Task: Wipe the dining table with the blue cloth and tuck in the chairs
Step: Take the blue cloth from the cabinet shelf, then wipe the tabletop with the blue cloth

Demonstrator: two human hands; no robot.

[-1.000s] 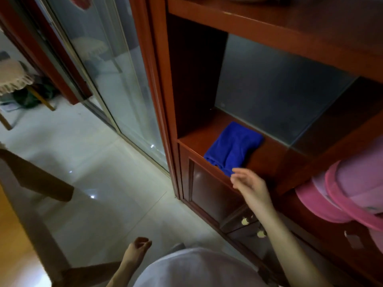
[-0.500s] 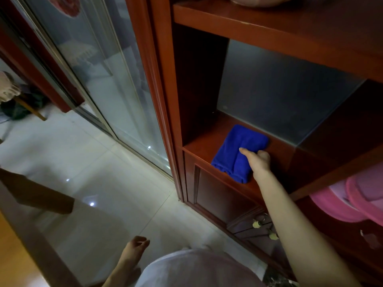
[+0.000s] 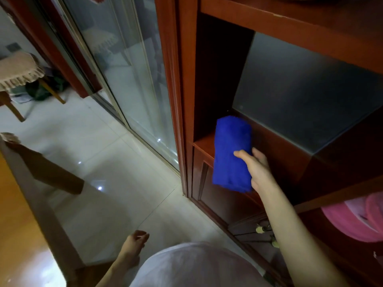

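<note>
Gripping the folded blue cloth [image 3: 231, 154] with thumb across its front, the right hand [image 3: 259, 169] holds it at the front edge of the wooden cabinet [image 3: 275, 146] shelf; left hand [image 3: 134, 245] hangs loosely curled, holding nothing.

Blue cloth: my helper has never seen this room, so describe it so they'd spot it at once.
Find the red-brown wooden cabinet beside the glass door. At the left front of its open shelf, the right hand grips the folded cloth, held upright across the shelf edge. It is the only vivid blue thing there; the other bright things, the pink items at lower right, differ in colour.
</note>
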